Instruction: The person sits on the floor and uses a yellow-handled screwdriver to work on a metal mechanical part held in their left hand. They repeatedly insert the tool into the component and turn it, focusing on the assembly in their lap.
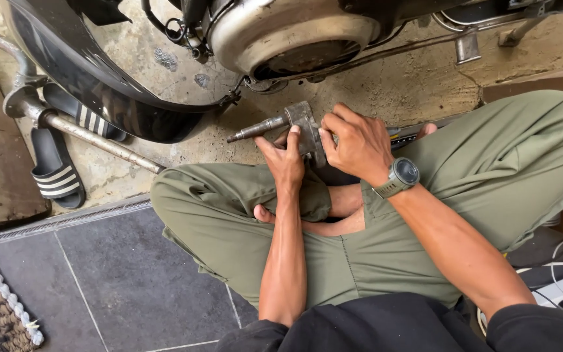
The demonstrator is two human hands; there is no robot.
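gripping grey metal shaft part (pixel 291 124) (both hands)

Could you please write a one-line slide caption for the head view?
Seated cross-legged, both hands, left hand and right hand, grip a grimy metal shaft part beside a motorcycle engine.

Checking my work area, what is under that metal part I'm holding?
Under the metal part lie bare concrete floor and a green-trousered knee. Left hand and right hand cover its near end.
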